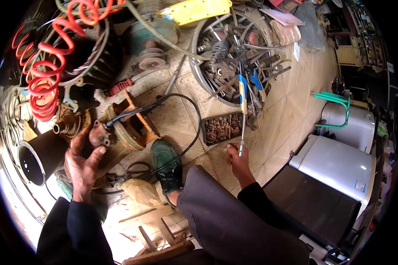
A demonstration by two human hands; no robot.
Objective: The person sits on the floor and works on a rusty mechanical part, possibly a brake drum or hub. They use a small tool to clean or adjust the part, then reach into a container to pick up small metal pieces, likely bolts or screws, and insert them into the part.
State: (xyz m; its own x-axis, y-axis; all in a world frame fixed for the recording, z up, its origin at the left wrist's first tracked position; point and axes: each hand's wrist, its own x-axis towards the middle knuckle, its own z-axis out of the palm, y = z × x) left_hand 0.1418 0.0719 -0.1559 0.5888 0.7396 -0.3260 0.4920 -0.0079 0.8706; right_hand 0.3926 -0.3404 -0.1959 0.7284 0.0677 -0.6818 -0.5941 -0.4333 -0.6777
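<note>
On the left, my left hand (85, 168) has its thumb and fingers closed around a small rusty fitting with bolt holes (99, 135). A black cable (194, 106) runs from beside it in a loop over the floor. Behind the fitting lies a larger rusty machine body with flanges (127, 128). My right hand (239, 164) is closed at the socket end of a long socket driver (243, 104) with a blue and yellow handle pointing away from me. Its fingers are partly hidden. Just left of that hand sits a black tray of rusty bolts and small parts (208, 138).
A round metal basin (197, 84) heaped with tools stands ahead. Red coiled hose (44, 75) hangs at the far left, above a black cylinder (42, 154). A silver-grey cabinet (336, 165) lies at the right. My green shoe (166, 161) and a wooden stool (159, 254) are close by.
</note>
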